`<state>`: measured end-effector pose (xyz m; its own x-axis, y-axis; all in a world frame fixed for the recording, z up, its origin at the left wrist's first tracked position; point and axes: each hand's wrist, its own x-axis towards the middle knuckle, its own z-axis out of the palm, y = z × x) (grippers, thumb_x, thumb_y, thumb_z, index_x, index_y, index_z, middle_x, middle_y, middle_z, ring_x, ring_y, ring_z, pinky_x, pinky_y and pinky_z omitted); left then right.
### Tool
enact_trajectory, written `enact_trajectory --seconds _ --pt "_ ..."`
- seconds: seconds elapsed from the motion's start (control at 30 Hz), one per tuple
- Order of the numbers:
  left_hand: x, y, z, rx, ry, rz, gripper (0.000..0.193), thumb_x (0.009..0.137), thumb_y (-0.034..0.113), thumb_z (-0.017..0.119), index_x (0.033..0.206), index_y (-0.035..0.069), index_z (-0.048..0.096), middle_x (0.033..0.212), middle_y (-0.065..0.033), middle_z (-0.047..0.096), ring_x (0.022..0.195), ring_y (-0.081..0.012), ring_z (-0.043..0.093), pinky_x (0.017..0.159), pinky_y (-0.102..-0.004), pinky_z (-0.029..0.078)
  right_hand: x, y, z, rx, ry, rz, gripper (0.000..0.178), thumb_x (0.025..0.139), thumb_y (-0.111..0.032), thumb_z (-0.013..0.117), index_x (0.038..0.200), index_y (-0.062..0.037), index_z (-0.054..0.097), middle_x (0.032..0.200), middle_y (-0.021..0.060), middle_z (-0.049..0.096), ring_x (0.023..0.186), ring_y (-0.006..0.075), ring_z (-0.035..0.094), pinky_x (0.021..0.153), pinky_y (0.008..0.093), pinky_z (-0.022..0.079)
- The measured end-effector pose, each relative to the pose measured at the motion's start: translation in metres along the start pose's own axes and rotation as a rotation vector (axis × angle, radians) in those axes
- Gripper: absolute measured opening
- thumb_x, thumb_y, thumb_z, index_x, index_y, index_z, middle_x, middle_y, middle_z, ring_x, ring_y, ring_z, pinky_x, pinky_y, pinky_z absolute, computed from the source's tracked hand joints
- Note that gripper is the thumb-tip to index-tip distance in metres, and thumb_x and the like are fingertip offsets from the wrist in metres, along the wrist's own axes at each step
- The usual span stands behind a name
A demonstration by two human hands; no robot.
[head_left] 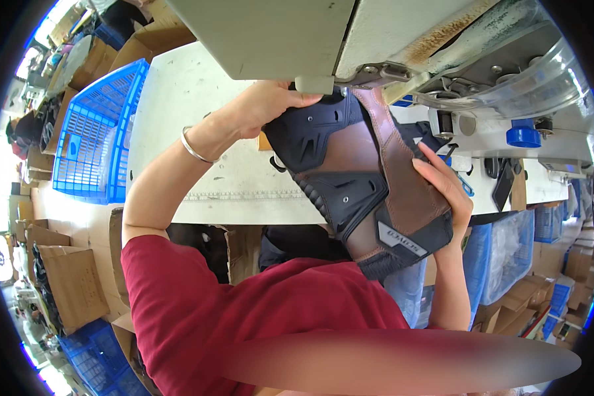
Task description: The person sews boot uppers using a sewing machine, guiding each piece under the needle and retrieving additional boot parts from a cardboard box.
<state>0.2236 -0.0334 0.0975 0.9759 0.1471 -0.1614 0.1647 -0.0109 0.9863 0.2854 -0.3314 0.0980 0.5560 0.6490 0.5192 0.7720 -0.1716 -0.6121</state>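
The left hand [261,109] holds a boot [353,155] under the machine [270,39], the right hand [454,198] clasping its right side.

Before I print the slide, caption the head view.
A person's left hand and right hand hold a brown-and-black boot upper at a pale machine, over a white table.

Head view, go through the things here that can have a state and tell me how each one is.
Boot piece: raised, tilted, top end at the machine
Left hand: gripping its upper left edge
Right hand: fingers along its right side, thumb hidden
Bracelet: worn on left wrist
Machine: running or stopped, cannot tell
Blue crate: open-topped
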Motion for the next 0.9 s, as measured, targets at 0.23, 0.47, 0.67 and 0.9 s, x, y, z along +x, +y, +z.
enact_trajectory --seconds 0.23,0.47,0.67,0.9 --pt "0.003 0.000 0.000 -0.015 0.039 0.031 0.032 0.087 0.011 0.063 0.117 0.000 0.059 0.109 -0.0077 0.062 0.097 -0.0154 0.059 0.085 -0.0263 0.049 0.004 0.012 0.002 -0.001 0.002 -0.018 0.036 0.074 -0.005 0.066 0.109 -0.0066 0.068 0.120 0.0194 0.061 0.104 0.0277 0.063 0.086 0.0312 0.049" --pt "0.007 0.000 0.000 0.039 0.139 -0.068 0.030 0.085 0.007 0.062 0.113 -0.003 0.060 0.108 -0.0106 0.063 0.092 -0.0167 0.061 0.080 -0.0273 0.052 0.008 0.030 0.006 0.019 0.039 -0.044 0.037 0.072 -0.005 0.068 0.110 -0.0068 0.068 0.117 0.0201 0.062 0.106 0.0279 0.063 0.089 0.0324 0.048" --pt "0.010 0.002 -0.003 0.011 0.201 0.008 0.024 0.083 0.008 0.064 0.105 -0.004 0.061 0.100 -0.0114 0.064 0.086 -0.0172 0.062 0.079 -0.0277 0.053 0.014 0.044 0.008 0.045 0.042 -0.073 0.037 0.072 -0.005 0.068 0.110 -0.0055 0.067 0.109 0.0159 0.067 0.112 0.0296 0.060 0.095 0.0348 0.045" --pt "0.009 0.008 -0.003 -0.108 0.191 -0.079 0.023 0.082 0.009 0.066 0.103 -0.001 0.062 0.099 -0.0115 0.065 0.084 -0.0167 0.064 0.076 -0.0283 0.056 0.026 0.043 0.002 0.137 0.019 0.051 0.038 0.073 -0.003 0.067 0.111 -0.0016 0.065 0.112 0.0152 0.066 0.112 0.0263 0.059 0.096 0.0335 0.044"
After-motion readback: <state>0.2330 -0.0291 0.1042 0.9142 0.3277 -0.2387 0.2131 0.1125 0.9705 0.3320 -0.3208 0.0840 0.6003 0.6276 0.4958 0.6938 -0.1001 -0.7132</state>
